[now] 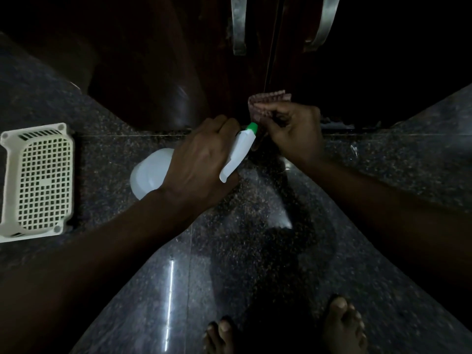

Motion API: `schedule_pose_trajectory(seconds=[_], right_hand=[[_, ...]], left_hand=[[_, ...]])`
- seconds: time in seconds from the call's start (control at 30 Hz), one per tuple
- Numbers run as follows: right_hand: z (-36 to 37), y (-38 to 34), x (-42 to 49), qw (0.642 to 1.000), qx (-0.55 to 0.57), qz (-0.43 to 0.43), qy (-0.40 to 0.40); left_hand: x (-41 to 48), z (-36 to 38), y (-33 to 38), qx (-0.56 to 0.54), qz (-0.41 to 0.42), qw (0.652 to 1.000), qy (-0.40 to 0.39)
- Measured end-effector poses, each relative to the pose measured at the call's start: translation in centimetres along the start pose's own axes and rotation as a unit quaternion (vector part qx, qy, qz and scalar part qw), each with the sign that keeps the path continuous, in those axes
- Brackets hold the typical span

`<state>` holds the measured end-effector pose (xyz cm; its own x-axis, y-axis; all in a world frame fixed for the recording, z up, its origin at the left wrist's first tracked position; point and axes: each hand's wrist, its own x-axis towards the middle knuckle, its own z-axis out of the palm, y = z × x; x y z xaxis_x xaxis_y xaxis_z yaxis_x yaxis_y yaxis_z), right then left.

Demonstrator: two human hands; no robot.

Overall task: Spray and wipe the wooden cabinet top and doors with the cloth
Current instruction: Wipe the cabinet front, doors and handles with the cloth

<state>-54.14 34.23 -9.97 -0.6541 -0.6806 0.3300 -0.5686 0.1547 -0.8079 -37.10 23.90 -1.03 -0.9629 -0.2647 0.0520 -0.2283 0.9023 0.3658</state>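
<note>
My left hand (201,159) grips a white spray bottle (149,176) by its neck, and the green nozzle (252,127) points toward the cloth. My right hand (293,126) pinches a reddish patterned cloth (265,102), held low in front of the dark wooden cabinet doors (178,60). The nozzle tip sits almost against the cloth. Two metal door handles (238,24) hang on either side of the seam between the doors, above my hands. The scene is dim and the cabinet top is out of view.
A cream plastic perforated basket (38,180) lies on the dark speckled granite floor (255,264) at the left. My bare feet (342,325) stand at the bottom right. A granite skirting strip runs along the cabinet base.
</note>
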Motion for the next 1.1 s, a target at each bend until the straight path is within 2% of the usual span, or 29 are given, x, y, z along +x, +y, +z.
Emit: schedule_pose_trajectory(seconds=[0.13,0.23,0.43,0.73,0.87,1.1], right_hand=[[0.3,3.4,-1.1,0.989,-0.114,0.029,-0.090],[-0.2,5.0,-1.7,0.979,-0.153,0.069,-0.115],[-3.6,5.5,-3.0,0.975,-0.171,0.134,-0.038],[-0.3,2.8,-1.0,0.989,-0.096,0.013,-0.107],[-1.7,4.6,-1.3,0.984,-0.122,0.035,-0.122],[-6.6,7.8,-3.6,0.978,-0.166,0.109,-0.062]], left_hand=[[0.1,0.2,0.1,-0.008,0.000,1.000,0.008],[0.3,0.2,0.3,-0.015,0.002,1.000,0.014],[0.5,0.6,0.5,-0.024,0.021,0.999,0.019],[0.8,0.8,1.0,-0.022,0.023,0.999,0.012],[1.3,1.0,2.0,-0.027,0.019,0.999,0.014],[2.6,2.3,3.4,-0.026,0.051,0.998,-0.015]])
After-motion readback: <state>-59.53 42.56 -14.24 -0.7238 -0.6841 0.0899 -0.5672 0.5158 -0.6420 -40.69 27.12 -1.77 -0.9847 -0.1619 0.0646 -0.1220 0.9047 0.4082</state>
